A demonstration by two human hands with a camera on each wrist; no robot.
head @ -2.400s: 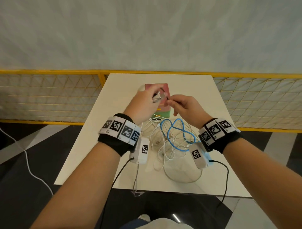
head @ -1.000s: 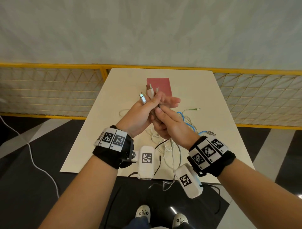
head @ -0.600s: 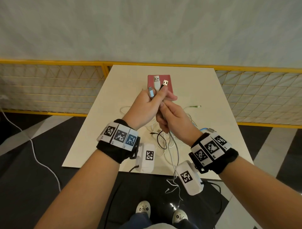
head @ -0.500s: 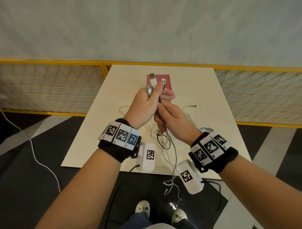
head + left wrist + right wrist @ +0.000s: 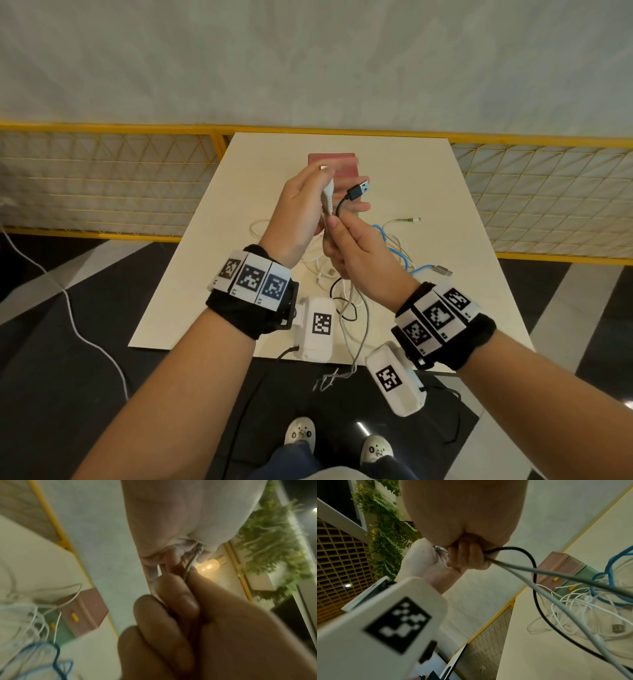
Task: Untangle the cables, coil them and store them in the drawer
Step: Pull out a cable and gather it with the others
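Both hands are raised above the table [image 5: 428, 192]. My left hand [image 5: 323, 202] grips a white cable [image 5: 327, 195] just below its plug. My right hand [image 5: 337, 228], right under the left, pinches a black cable [image 5: 342, 205] whose USB plug [image 5: 359, 190] leans out to the right. In the right wrist view my fingers [image 5: 467, 557] curl round the black cable [image 5: 522, 551] and two grey strands [image 5: 556, 574]. Grey strands [image 5: 356, 329] hang past the table's front edge. A blue cable [image 5: 399, 250] and tangled white cables [image 5: 317, 265] lie on the table.
A small pink-topped drawer box [image 5: 334, 162] stands at the table's far middle, its pink and green drawers [image 5: 565, 568] shut. A green-tipped cable [image 5: 407, 221] and a loose USB plug [image 5: 618, 628] lie on the table. A yellow mesh fence [image 5: 102, 178] runs behind.
The plugs that stood together above my left fist have parted: the black plug now leans away to the right. Both hands stay raised, close together, still gripping cables.
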